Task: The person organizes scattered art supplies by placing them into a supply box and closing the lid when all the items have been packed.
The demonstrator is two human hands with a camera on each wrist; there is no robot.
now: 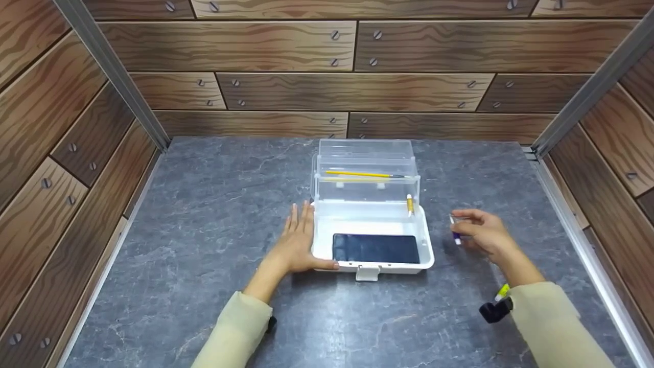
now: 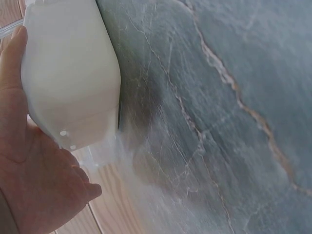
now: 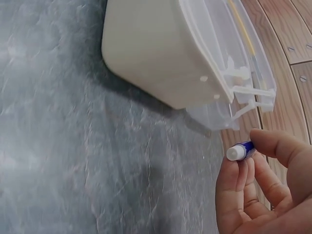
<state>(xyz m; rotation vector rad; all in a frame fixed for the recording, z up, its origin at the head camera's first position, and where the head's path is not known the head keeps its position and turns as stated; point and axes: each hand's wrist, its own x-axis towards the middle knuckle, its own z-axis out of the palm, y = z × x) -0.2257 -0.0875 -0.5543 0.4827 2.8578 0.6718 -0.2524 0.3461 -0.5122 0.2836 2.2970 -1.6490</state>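
A white plastic box (image 1: 425,240) with its clear tiered trays (image 1: 365,148) raised stands on the grey tabletop. Its left wall is touched by my left hand (image 1: 296,248), fingers straight and thumb on the front rim. My right hand (image 1: 485,235), to the right of the box and apart from it, pinches a small blue-purple tube (image 3: 249,147) with a white cap between thumb and fingers. Inside the box lies a glossy dark rectangular slab (image 1: 375,248) that looks like a phone. A yellow paintbrush (image 1: 357,174) lies in a clear tray, and a small orange-yellow tube (image 1: 410,205) shows near the box's back right.
Beside my right sleeve lies a small yellow-green tube (image 1: 502,292), partly hidden by the wrist. A white latch (image 1: 367,273) juts from the box's front. Wood-patterned walls (image 1: 286,92) and metal rails (image 1: 595,278) border the grey tabletop (image 1: 204,214).
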